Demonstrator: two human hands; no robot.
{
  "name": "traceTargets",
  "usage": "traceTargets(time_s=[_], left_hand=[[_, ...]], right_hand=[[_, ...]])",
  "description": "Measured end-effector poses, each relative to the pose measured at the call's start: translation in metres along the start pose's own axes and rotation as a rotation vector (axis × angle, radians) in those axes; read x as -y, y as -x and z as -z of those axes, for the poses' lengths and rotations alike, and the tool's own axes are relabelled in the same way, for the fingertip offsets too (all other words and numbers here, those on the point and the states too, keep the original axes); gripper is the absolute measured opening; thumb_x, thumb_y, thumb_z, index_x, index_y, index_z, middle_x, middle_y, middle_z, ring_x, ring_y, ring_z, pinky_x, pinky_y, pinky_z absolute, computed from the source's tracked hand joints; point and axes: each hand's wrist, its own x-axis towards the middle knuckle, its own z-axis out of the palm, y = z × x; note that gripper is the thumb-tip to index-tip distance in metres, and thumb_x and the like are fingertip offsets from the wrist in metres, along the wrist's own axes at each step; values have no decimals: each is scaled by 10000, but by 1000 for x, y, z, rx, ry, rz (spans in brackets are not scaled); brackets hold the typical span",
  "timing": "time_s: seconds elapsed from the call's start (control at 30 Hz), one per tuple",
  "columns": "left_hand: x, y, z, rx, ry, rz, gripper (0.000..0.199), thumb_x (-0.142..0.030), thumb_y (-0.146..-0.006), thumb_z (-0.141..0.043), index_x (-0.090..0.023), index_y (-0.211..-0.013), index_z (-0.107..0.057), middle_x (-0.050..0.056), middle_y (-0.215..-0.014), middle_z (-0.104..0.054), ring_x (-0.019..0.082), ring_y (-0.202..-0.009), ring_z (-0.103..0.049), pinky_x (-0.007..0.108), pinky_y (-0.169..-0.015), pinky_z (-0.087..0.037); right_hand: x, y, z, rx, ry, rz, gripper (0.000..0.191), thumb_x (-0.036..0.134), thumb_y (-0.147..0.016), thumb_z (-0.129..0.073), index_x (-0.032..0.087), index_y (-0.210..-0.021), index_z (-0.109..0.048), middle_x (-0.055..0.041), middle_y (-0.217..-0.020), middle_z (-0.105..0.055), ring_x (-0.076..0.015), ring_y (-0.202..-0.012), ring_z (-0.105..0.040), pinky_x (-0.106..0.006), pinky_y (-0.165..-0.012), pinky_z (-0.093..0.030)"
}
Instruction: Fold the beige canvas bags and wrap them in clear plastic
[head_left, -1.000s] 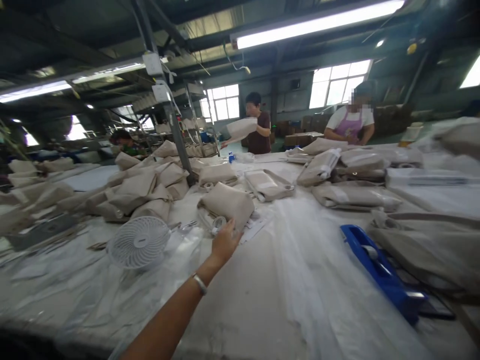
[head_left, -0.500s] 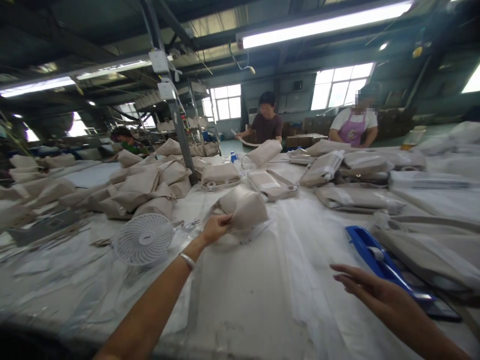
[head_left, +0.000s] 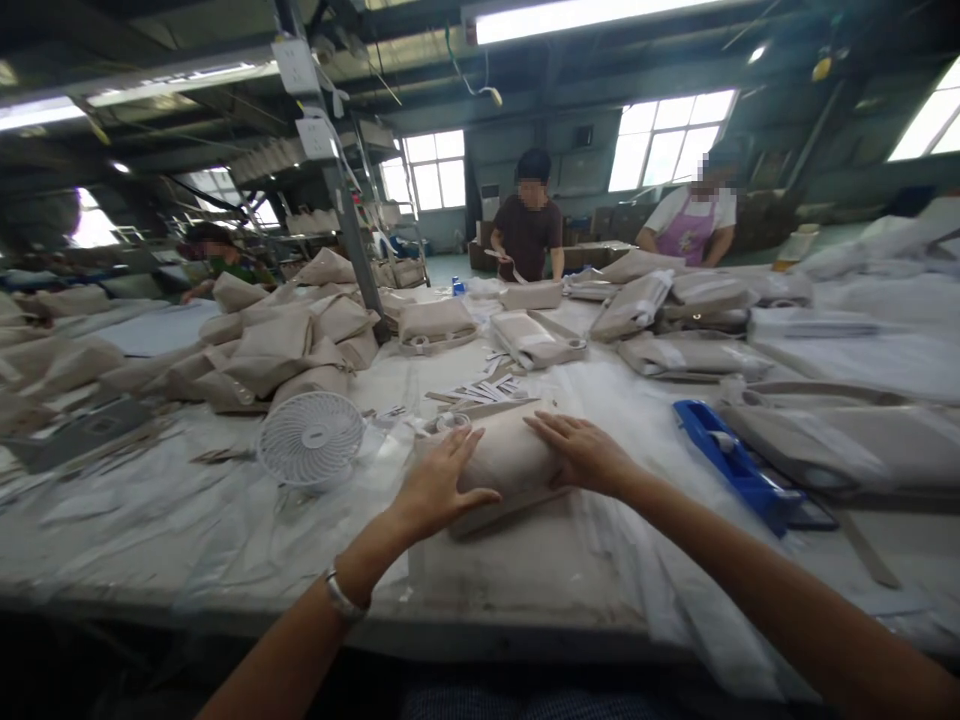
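Worktable (head_left: pixel 480 590) laden with beige bundles (head_left: pixel 270 350)

Across its pale surface, folded fabric lies heaped on the left and set out in separate pieces on the right, with translucent plastic sheeting (head_left: pixel 626 405) spread between. A grey post (head_left: pixel 349 215) rises beside the heap. Beyond the far edge stand a co-worker in a dark shirt (head_left: pixel 529 240) and, further right, another in a lavender apron (head_left: pixel 686 235).

One folded bundle (head_left: pixel 502 465) lies near the front, midway between the person's hands. A white fan (head_left: pixel 311 440) is left of it; a blue tape dispenser (head_left: pixel 735 470) lies well to the right.

The left hand (head_left: pixel 435 490) rests against the folded bundle's left side, fingers loose and thumb spread, not clenched. The right hand (head_left: pixel 589 455) lays its fingers over the right end; whether it pinches the fabric, I cannot tell. Just beyond are scattered white strips (head_left: pixel 480 390). Smallest is a silvery bracelet (head_left: pixel 345 595) around the left wrist.
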Motion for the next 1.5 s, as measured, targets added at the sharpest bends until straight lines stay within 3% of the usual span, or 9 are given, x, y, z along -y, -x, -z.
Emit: traceTargets(time_s=[0.1,0.2,0.3,0.4,0.63,0.87,1.2,1.37,1.5], left_hand=[[-9,-6,-3,104,-201,-1,1057,-510,-681,-843,-191,-1538,-313,174,-1547,-404,346,-1410,-410,475,-1149,-370],[-3,-8,2,154,-266,-19,1018,-467,-682,-847,-230,-1529,-335,140,-1396,-580,326,-1250,-563,421,-1030,-479],[2,-9,0,163,-301,-82,970,-486,-640,-862,-234,-1471,-431,144,-1477,-500,356,-1352,-463,470,-1110,-403],[2,-8,-16,173,-295,-55,1023,-385,-642,-863,-219,-1513,-352,174,-1585,-337,359,-1451,-341,538,-1167,-323],[15,19,-83,-226,-470,-127,770,4,-805,-494,-284,-1511,-382,65,-1502,-471,263,-1364,-490,456,-1089,-485],[25,30,-118,-514,-724,-216,544,-107,-955,-410,-310,-1456,-464,-10,-1489,-486,231,-1314,-542,402,-990,-576],[3,3,-122,-330,-668,-115,488,-327,-1015,-415,-266,-1500,-398,80,-1550,-404,292,-1396,-447,524,-1026,-529],[7,10,-129,-407,-678,-152,491,-333,-1005,-448,-310,-1494,-406,53,-1573,-374,266,-1416,-420,469,-1082,-478],[5,19,-122,-411,-654,-161,526,-392,-993,-473,-387,-1507,-359,46,-1600,-329,264,-1445,-375,466,-1115,-432]], right_hand=[[14,-14,15,104,17,-2,993,361,-668,-878,215,-1519,-388,-146,-1352,-613,-351,-1204,-570,-464,-1026,-463],[28,-19,23,110,11,9,1068,415,-622,-904,165,-1519,-380,-185,-1424,-543,-373,-1287,-511,-477,-1076,-425],[31,-23,14,109,-25,65,1177,389,-579,-927,141,-1549,-307,-215,-1573,-350,-390,-1444,-339,-502,-1174,-313],[28,-24,-4,148,-77,58,1098,298,-632,-890,162,-1553,-308,-206,-1567,-368,-367,-1435,-379,-497,-1164,-348],[32,0,-56,-190,55,92,886,-29,-756,-568,303,-1543,-333,-65,-1499,-491,-273,-1321,-545,-440,-1063,-508],[33,12,-89,-388,178,120,769,-11,-868,-401,329,-1550,-303,-21,-1479,-507,-250,-1285,-571,-388,-1019,-552],[34,11,-106,-434,281,107,829,-71,-828,-299,222,-1588,-144,-78,-1490,-494,-251,-1315,-545,-430,-987,-577],[-3,23,-76,-358,236,267,854,-43,-799,-347,272,-1580,-206,-22,-1489,-501,-204,-1305,-558,-335,-979,-584],[-29,39,-87,-361,223,236,778,32,-849,-382,303,-1569,-264,0,-1528,-446,-227,-1320,-546,-347,-976,-586]])
